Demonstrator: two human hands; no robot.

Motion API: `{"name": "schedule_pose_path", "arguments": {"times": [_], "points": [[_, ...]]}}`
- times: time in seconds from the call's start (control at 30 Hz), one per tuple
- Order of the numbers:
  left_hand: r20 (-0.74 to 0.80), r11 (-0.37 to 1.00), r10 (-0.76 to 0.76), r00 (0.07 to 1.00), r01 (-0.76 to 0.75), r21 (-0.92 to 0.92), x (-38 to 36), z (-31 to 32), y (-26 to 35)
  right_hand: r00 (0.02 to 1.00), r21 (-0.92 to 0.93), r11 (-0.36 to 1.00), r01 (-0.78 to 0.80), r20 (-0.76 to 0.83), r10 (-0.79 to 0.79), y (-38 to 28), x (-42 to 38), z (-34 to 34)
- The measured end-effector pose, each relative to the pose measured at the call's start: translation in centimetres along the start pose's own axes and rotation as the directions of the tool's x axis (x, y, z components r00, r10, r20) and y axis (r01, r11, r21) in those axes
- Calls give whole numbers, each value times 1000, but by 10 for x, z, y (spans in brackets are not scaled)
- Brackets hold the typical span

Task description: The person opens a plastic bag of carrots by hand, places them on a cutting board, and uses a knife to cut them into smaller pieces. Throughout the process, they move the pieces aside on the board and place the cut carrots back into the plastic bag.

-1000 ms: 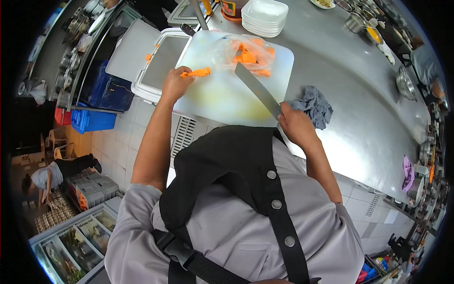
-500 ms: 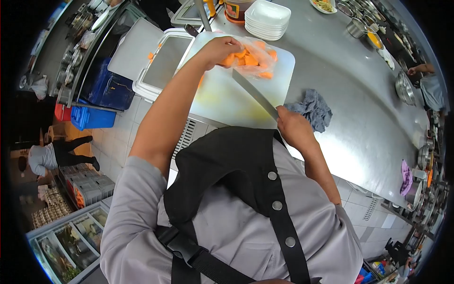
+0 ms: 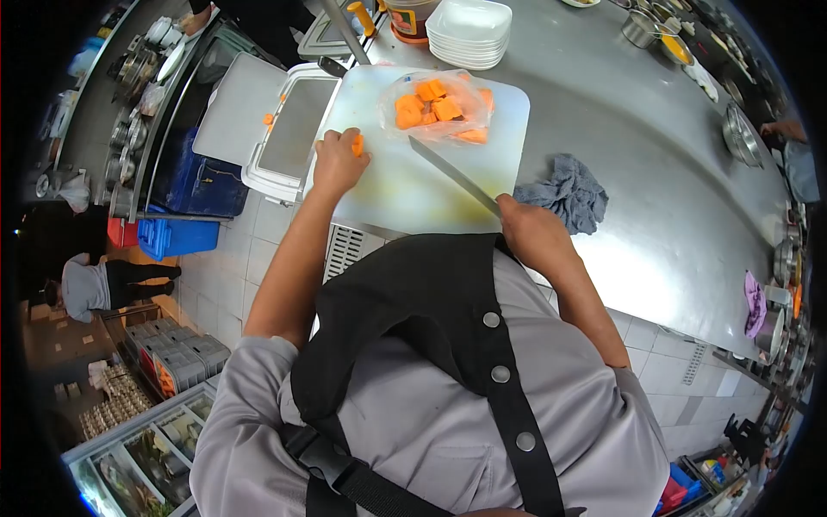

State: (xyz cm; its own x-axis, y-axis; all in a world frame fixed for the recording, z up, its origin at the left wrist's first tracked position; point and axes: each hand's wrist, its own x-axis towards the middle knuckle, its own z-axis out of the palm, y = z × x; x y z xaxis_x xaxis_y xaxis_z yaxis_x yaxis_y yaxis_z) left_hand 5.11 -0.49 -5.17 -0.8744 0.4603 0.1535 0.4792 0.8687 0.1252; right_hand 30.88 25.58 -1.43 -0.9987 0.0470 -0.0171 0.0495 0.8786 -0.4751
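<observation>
My left hand (image 3: 340, 162) is closed round an orange piece (image 3: 357, 145) at the left edge of the white cutting board (image 3: 388, 185). Near the board's right front corner, my right hand (image 3: 536, 231) grips a knife (image 3: 457, 177) by its handle, which the fingers hide. Its long blade slants up and left over the board, with the tip close below a clear plastic bag (image 3: 392, 110). Several orange chunks (image 3: 446, 108) lie in the bag on the upper part of the board. A crumpled grey cloth (image 3: 568, 194) rests on the steel counter, right of the board.
A white container (image 3: 297, 121) with a raised lid adjoins the board's left side. Stacked white dishes (image 3: 469, 34) and a tub (image 3: 409, 19) stand beyond the board. Metal bowls (image 3: 739, 138) sit at the far right. A person (image 3: 86, 286) stands at the far left.
My left hand has left the plastic bag and moved down and left to the board's edge, where it has an orange piece. My right hand still has the knife, nearly unmoved.
</observation>
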Motion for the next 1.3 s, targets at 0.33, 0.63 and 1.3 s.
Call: {"name": "schedule_pose_path", "arguments": {"times": [0.33,0.63,1.3], "points": [[-78,662,84,993,-114,-741,43,-59,52,998,-49,999,4,57,-1,-5,3,-3],[311,580,-219,925,380,-720,55,23,34,999,-16,1000,2,33,-1,-2,-2,-1],[-25,758,232,972,-197,-622,19,-38,114,859,872,415,-258,11,512,41,-59,4]]}}
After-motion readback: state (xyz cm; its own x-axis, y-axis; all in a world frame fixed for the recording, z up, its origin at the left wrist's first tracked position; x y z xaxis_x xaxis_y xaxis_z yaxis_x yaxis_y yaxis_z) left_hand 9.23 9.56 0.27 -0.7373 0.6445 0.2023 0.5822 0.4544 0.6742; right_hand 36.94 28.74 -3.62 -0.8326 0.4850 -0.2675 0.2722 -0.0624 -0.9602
